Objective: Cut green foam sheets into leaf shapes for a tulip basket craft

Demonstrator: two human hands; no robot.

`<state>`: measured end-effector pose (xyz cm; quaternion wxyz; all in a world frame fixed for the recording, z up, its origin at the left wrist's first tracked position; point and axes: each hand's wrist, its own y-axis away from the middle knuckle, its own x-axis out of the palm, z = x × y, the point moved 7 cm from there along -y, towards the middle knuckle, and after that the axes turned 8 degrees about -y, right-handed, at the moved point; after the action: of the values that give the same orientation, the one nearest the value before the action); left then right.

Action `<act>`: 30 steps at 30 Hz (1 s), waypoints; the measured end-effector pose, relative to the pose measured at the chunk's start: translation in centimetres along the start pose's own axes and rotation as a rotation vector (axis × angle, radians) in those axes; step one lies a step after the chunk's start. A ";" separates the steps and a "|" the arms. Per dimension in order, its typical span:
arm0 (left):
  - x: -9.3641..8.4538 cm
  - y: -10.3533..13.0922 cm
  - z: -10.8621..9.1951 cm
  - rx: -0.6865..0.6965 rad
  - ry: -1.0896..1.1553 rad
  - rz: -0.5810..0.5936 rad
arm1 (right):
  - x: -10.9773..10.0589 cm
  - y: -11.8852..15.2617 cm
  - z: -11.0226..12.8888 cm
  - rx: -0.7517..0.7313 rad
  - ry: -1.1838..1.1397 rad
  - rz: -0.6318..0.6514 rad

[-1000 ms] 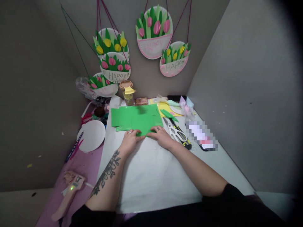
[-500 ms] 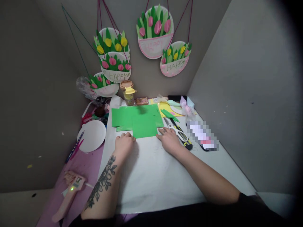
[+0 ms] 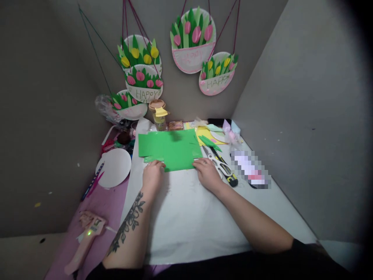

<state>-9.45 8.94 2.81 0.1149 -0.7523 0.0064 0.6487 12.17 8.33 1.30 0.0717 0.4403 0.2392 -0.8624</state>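
Green paper [image 3: 178, 155] lies on the white-covered table, its front piece reaching toward me over wider green sheets [image 3: 150, 144]. At its front left corner my left hand [image 3: 154, 173] pinches the edge, fingers curled. My right hand [image 3: 207, 173] grips the front right corner the same way, thumb and fingertips together at the edge. Just right of that hand lie white-handled scissors [image 3: 223, 168] and a black and yellow utility knife [image 3: 232, 181]. Cut green paper leaves [image 3: 210, 142] rest behind the scissors.
On the left are a white paper plate [image 3: 116, 171], a striped pencil [image 3: 91, 182] and a pink glue gun [image 3: 87, 243] with a lit green light. A lidded cup [image 3: 159, 120] stands at the back. A blurred phone [image 3: 250, 169] lies right. Paper-plate flower baskets [image 3: 190, 58] hang on the wall.
My right hand's fingers have drawn in from lying spread to a pinch at the paper's corner. My left hand stays at its corner. The view has shifted slightly.
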 end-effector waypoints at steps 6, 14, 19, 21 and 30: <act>1.5 0.4 -4.6 0.230 0.069 0.076 | 4.0 0.0 3.8 -0.102 -0.013 0.294; 2.5 0.6 -5.3 0.293 -0.013 0.132 | 5.1 0.3 4.1 0.032 0.122 0.403; 2.5 0.4 -4.4 0.290 -0.106 0.169 | 4.0 1.1 2.5 0.136 0.226 0.388; 2.3 0.6 -3.6 0.266 -0.159 0.225 | 3.4 1.4 1.6 0.195 0.272 0.390; 0.1 1.5 -1.8 0.119 -0.326 0.383 | 2.3 1.4 0.6 0.271 0.342 0.383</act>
<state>-7.90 7.16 2.74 0.0335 -0.6146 0.1685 0.7699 10.81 7.03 -0.65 0.1322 0.6219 0.0428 -0.7707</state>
